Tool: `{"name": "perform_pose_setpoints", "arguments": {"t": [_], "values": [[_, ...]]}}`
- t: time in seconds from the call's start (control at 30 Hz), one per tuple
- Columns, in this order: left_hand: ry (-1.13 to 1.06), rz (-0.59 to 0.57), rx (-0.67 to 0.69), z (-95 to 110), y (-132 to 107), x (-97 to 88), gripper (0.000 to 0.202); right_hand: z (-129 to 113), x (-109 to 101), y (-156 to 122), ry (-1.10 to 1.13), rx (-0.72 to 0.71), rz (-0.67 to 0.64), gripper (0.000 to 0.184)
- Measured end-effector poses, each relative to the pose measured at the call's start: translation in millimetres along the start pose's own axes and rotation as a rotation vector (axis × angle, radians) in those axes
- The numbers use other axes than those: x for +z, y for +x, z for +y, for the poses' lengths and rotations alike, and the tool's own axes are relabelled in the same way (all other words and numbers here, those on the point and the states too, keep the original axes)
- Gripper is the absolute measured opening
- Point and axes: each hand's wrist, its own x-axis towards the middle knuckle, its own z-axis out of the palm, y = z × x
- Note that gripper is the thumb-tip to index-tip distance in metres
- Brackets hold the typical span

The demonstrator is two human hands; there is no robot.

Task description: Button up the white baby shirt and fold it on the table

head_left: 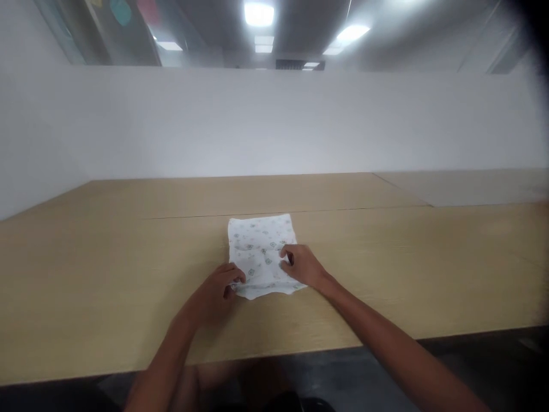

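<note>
A small white cloth [261, 247] with a faint printed pattern lies folded flat on the light wooden table [107, 274]. My left hand [219, 289] rests at the cloth's near left corner, its fingers curled and pinching the cloth's edge. On the near right part of the cloth sits my right hand [301, 265], fingers bent and gripping the fabric. Both forearms reach in from the bottom of the view.
A white partition wall [274, 120] stands along the table's far side. The table's near edge [300, 350] runs just in front of me, with dark floor below. A paler tabletop section [472, 186] lies at the far right.
</note>
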Motion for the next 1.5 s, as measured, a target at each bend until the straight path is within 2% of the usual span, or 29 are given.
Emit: {"name": "perform_pose_setpoints", "arguments": {"t": [0.13,0.2,0.27,0.37,0.47,0.57,0.67,0.73,0.83,0.9,1.0,1.13,1.23,1.3,1.4,1.5], "values": [[0.085,0.030,0.109,1,0,1.0,0.056,2,3,1,-0.042,-0.094,0.125,0.011],[0.190,0.028,0.166,0,2,4.5,0.064,-1,5,-1,-0.031,-0.209,0.212,0.017],[0.297,-0.023,0.201,-2,4,9.4,0.070,-5,7,-5,-0.041,-0.368,0.226,0.027],[0.380,-0.134,0.172,-5,5,16.2,0.078,-9,9,-12,-0.130,-0.503,0.081,0.046],[0.414,-0.174,0.115,-6,1,18.1,0.078,-7,8,-19,-0.243,-0.481,-0.165,0.073],[0.410,-0.206,0.093,-4,-6,12.7,0.081,-3,4,-23,-0.302,-0.430,-0.333,0.085],[0.378,-0.259,0.058,-1,-6,5.2,0.086,-2,1,-23,-0.293,-0.358,-0.359,0.077],[0.357,-0.244,0.038,0,1,4.7,0.079,-2,2,-21,-0.263,-0.323,-0.315,0.070],[0.362,-0.086,0.091,-1,20,15.0,0.075,-3,5,-20,-0.271,-0.379,-0.224,0.067],[0.391,-0.015,0.183,-3,30,25.7,0.082,-2,8,-20,-0.307,-0.440,-0.249,0.070],[0.442,-0.055,0.228,-8,32,35.0,0.086,0,9,-23,-0.350,-0.456,-0.325,0.072],[0.458,-0.141,0.113,-19,11,27.7,0.088,1,0,-35,-0.384,-0.406,-0.357,0.083],[0.465,-0.139,0.097,-23,-14,23.0,0.092,-5,-10,-55,-0.367,-0.405,-0.406,0.094],[0.491,-0.090,0.167,-21,-33,25.7,0.097,-13,-17,-76,-0.341,-0.422,-0.436,0.100],[0.576,0.057,0.313,-9,-58,34.7,0.099,-22,-24,-109,-0.298,-0.447,-0.468,0.105],[0.708,0.145,0.449,3,-73,41.8,0.089,-25,-28,-132,-0.319,-0.434,-0.516,0.094]]}}
